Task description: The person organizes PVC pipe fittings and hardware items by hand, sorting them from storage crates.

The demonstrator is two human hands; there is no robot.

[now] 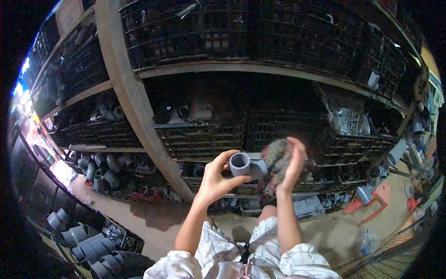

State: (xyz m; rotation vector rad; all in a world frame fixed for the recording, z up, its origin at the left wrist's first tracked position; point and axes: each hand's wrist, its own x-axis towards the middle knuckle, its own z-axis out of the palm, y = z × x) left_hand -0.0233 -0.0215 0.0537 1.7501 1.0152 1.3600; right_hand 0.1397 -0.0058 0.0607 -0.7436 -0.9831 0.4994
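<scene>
Two hands meet in front of me, and the fitting [240,163] sits between them. The left hand [214,180] pinches it, thumb below and fingers curled over the top, so one open mouth faces back toward the camera. From where I watch, its long body runs sideways to the right, straight into the rag [275,160]. The right hand [291,167] is closed around that rag and presses it against the fitting's right end (the end itself is hidden under cloth). Both hands are equally near; only the left grips the piece bare. Behind them stand dark crates [200,139] on shelves [260,69].
</scene>
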